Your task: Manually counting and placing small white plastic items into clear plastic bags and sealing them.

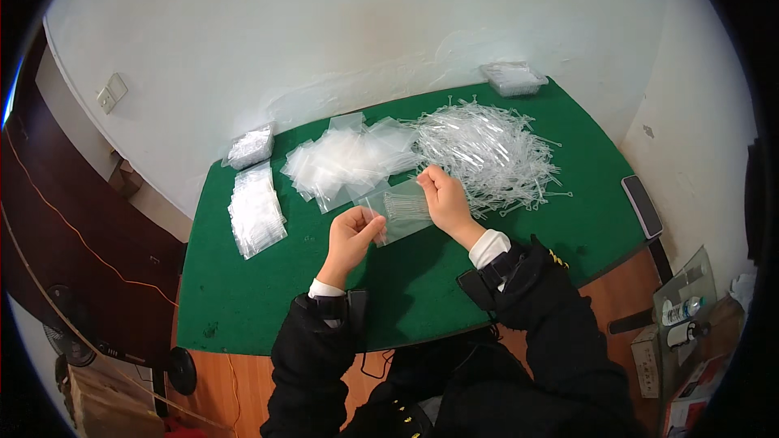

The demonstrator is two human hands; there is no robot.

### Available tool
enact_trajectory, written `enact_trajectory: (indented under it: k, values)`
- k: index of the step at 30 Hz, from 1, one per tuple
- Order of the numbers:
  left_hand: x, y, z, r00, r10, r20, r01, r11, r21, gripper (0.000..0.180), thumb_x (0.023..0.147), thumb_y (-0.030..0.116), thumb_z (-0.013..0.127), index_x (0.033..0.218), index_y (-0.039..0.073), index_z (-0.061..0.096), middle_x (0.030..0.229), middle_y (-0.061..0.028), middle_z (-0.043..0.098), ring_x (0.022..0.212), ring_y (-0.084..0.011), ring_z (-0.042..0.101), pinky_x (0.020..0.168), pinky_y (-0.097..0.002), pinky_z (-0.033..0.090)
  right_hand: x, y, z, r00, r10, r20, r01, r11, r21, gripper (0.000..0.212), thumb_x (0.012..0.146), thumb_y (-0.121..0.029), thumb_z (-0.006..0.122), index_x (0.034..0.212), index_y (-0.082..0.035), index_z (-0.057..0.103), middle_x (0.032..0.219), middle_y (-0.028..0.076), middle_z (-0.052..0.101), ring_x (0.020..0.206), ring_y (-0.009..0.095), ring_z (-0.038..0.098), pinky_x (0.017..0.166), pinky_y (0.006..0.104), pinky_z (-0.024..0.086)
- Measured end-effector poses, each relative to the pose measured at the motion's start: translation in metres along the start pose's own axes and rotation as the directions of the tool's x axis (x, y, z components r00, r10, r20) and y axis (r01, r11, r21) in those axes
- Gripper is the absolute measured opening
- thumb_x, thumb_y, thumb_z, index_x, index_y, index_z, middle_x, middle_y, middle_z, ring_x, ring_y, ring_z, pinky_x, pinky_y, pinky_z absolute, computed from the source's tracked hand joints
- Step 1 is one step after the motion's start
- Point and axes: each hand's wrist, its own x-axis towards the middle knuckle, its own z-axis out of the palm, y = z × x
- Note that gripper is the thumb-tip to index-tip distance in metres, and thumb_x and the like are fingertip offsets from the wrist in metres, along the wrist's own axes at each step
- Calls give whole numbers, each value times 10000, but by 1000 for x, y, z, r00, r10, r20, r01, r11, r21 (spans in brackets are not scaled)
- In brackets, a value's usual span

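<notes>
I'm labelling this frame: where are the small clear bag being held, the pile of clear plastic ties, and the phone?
small clear bag (403, 212), head view, its middle.
pile of clear plastic ties (487, 150), head view, pile's centre.
phone (642, 206), head view, dark screen.

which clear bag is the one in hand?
The small clear bag pinched between left hand and right hand, already holding plastic ties; the loose empty bags lie flat behind it.

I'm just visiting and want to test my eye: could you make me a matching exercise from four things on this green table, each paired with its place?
Things:
1. small clear bag
2. heap of clear plastic ties
3. pile of empty clear bags
4. dark phone

Places:
A. at the table's right edge
B. between both hands
C. far right part of the table, beyond the right hand
D. middle of the table, beyond the left hand

Pairs: 1-B, 2-C, 3-D, 4-A
</notes>
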Motion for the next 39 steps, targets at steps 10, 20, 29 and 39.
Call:
enact_trajectory:
  k: [10, 20, 29, 39]
  values:
    - [-2, -12, -2, 996, -26, -88, 46, 972, 232, 116, 845, 72, 589, 775, -9, 543, 684, -44, 589, 576, -90, 552, 525, -214, 442, -1, 9, -1, 999, 12, 46, -7, 995, -101, 229, 883, -249, 509, 769, -51, 517, 613, 165, 540, 598, 384, 535, 488, 430, 372]
    - [-28, 5, -64, 974, -26, -226, 146, 834, 533, 127, 813, 81, 616, 770, -33, 581, 640, -48, 598, 567, -99, 567, 518, -228, 440, 3, 11, -2, 999, 19, 27, -17, 998, -64, 186, 889, -177, 513, 807, -14, 554, 583, 79, 508, 506, 132, 470, 490, 285, 376]
    - [-74, 18, -192, 875, 96, -475, 359, 531, 768, 175, 759, 127, 664, 699, -27, 608, 592, -67, 610, 528, -116, 579, 489, -253, 447, 4, 8, -2, 999, 7, 42, -4, 999, -54, 198, 872, -201, 532, 785, -25, 556, 576, 128, 518, 495, 259, 509, 467, 344, 356]
    - [-80, 21, -223, 812, 184, -554, 477, 335, 812, 230, 652, 228, 721, 675, 18, 631, 622, -114, 606, 593, -267, 599, 559, -345, 473, 7, 16, -16, 993, -24, 114, 74, 885, -460, 208, 764, -262, 643, 816, -66, 596, 820, 94, 573, 774, 273, 541, 652, 383, 412]
